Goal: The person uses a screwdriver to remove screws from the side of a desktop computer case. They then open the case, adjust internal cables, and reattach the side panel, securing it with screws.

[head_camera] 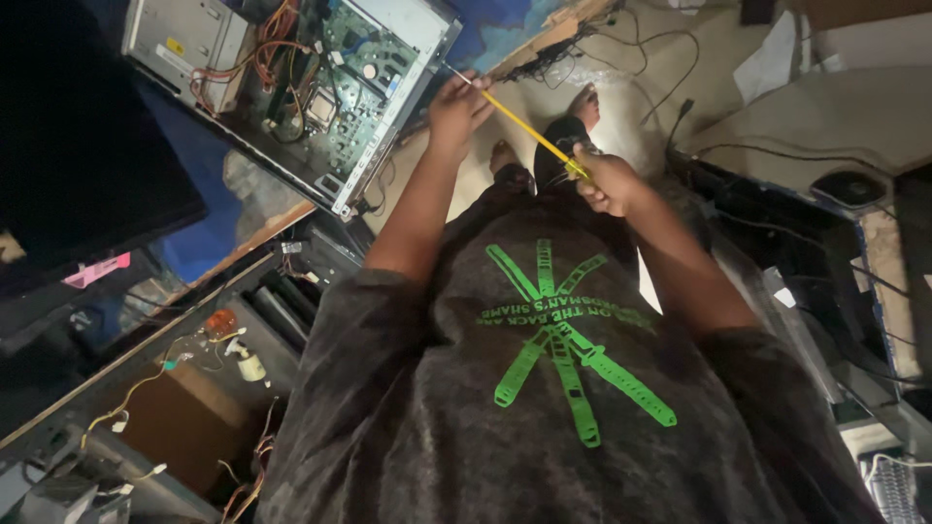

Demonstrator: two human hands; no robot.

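I look down my own front, over a dark shirt with a green print. My right hand (607, 180) grips the handle end of a long yellow screwdriver (529, 134). My left hand (456, 107) pinches the same tool near its thin metal tip, right at the edge of an open desktop computer case (291, 78). The case lies on its side on a blue-topped bench, showing its green motherboard, a bare processor socket and orange and red cable bundles. My bare feet show on the floor beyond the hands.
A dark monitor (87, 155) fills the upper left. Lower shelves at left hold loose wires, small parts and a brown box (184, 427). Black cables run over the tan floor (680, 58). A grey desk with cables stands at right.
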